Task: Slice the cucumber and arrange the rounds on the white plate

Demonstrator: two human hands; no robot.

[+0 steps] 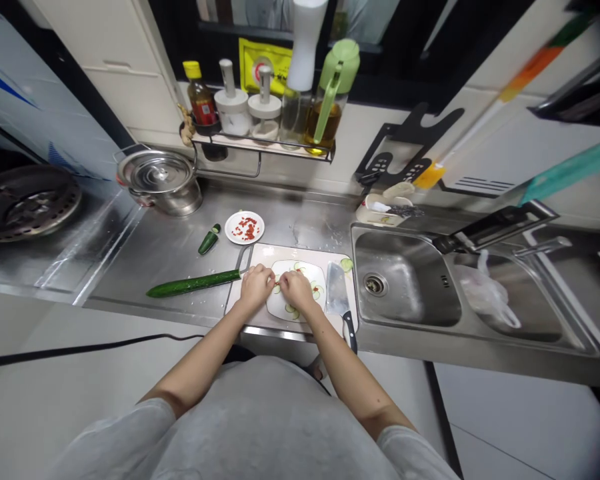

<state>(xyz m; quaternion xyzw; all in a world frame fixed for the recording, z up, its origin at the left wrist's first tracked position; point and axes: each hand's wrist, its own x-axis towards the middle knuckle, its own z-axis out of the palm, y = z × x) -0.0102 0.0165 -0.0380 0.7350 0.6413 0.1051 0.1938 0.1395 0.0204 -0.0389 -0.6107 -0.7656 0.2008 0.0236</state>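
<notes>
Both my hands are over a white square plate (316,275) that sits on a pale cutting board (260,257). My left hand (256,285) and my right hand (297,291) have their fingers pinched together, tips meeting over a small red bit I cannot make out. Cucumber slices (318,291) lie around the plate's edge. A cleaver (338,291) rests on the board to the right of the plate. A long cucumber (194,284) lies left of the board.
A small plate of chopped red pieces (245,227) and a cucumber end (209,239) lie behind the board. A lidded steel pot (159,180) stands at back left, a rack of bottles (265,143) on the wall, a double sink (405,287) to the right with a plastic bag (486,292).
</notes>
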